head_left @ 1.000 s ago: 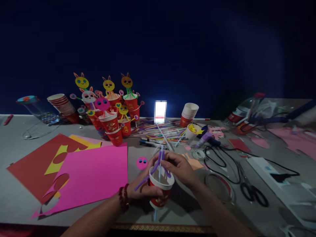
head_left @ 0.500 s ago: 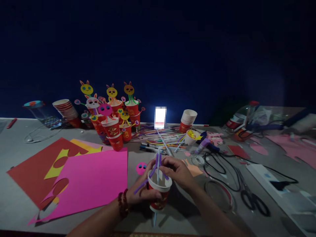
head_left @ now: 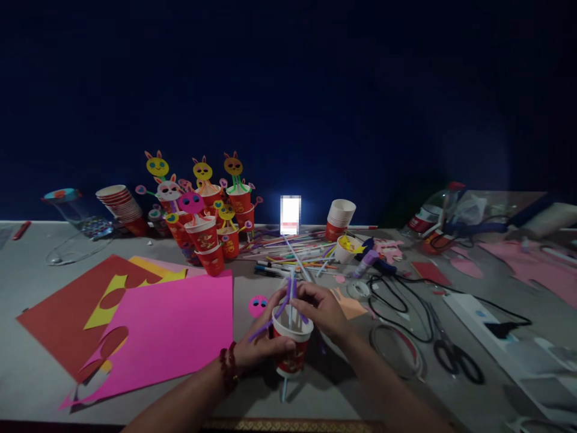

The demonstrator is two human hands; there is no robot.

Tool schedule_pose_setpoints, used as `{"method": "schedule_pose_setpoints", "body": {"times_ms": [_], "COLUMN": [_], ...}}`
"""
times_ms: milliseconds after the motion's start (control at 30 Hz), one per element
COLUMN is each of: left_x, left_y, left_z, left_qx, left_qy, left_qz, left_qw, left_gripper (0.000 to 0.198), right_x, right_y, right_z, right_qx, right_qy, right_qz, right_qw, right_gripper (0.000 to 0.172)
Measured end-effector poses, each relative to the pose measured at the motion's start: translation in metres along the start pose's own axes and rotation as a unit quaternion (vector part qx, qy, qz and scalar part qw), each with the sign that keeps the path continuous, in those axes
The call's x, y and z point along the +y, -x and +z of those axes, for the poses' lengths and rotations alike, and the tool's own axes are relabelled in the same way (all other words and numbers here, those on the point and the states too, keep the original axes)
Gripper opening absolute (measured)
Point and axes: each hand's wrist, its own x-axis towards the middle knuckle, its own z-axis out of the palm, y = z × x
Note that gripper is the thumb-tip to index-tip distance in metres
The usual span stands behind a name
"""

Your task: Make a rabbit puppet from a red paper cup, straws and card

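My left hand (head_left: 259, 352) wraps round a red paper cup (head_left: 291, 361) with a white rim, its thumb across the front. A pale blue straw (head_left: 284, 391) runs through the cup and pokes out below its base. Purple pipe cleaners (head_left: 260, 332) bend over the rim and rise beside the straw. At the cup's mouth, my right hand (head_left: 327, 310) pinches the pipe cleaners close to the straw, its fingertips partly hidden. Just behind the left hand lies a pink paper face (head_left: 258, 306) with blue eyes.
Coloured paper sheets (head_left: 180, 325) lie at left, with finished cup figures (head_left: 201, 231) behind them. Several pens and straws (head_left: 288, 249) are spread at the back. Scissors (head_left: 457, 361), a black cable (head_left: 424, 285) and a power strip (head_left: 478, 328) are at right.
The cup, straw and both hands have shifted up very slightly in view. The grip of each hand looks the same. The camera view has turned a little.
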Motion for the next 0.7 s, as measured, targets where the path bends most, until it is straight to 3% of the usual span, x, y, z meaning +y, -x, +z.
{"method": "schedule_pose_setpoints", "body": {"times_ms": [300,500,700], "left_x": [0.001,0.009,0.012], "left_y": [-0.004,-0.009,-0.008], "left_z": [0.003,0.001,-0.006], "left_qx": [0.052,0.067,0.075], "left_qy": [0.071,0.163,0.196], "left_qz": [0.007,0.019,0.01], "left_qw": [0.996,0.984,0.978], "left_gripper": [0.085,0.077,0.077], "right_x": [0.009,0.004,-0.001], "right_y": [-0.005,-0.006,-0.002], "right_z": [-0.008,-0.015,-0.016], "right_qx": [0.015,-0.085,-0.144], "right_qy": [-0.016,0.02,0.045], "right_qz": [0.002,-0.126,-0.146], "right_qw": [1.0,0.988,0.978], "right_gripper": [0.021,0.012,0.026]}}
